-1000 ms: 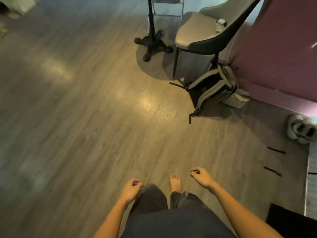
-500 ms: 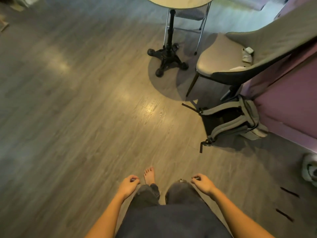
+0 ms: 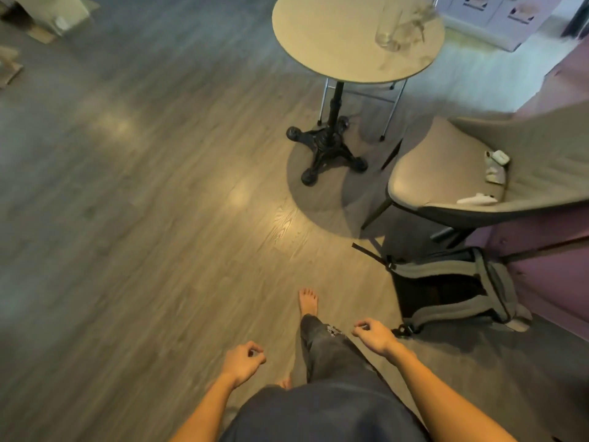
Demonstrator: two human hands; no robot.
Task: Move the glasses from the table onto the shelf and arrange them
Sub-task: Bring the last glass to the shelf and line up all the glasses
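A round beige table [image 3: 334, 43] on a black cast-iron pedestal stands ahead at the top of the head view. A tall clear glass [image 3: 387, 28] stands on its right side, with more blurred glassware [image 3: 417, 15] just behind it. My left hand [image 3: 242, 362] and my right hand [image 3: 374, 334] hang low in front of me, far from the table. Both have loosely curled fingers and hold nothing. No shelf is in view.
A beige chair [image 3: 446, 173] with small white items on its seat stands right of the table. A grey backpack [image 3: 452, 288] lies on the floor against a purple wall [image 3: 548, 266]. Wood floor [image 3: 143, 218] spreads to the left. My bare foot [image 3: 308, 303] steps forward.
The view has lifted and moved forward: the tabletop and the glasses on it have come into sight. The chair and backpack have slid down and right. My hands stay low and hold nothing.
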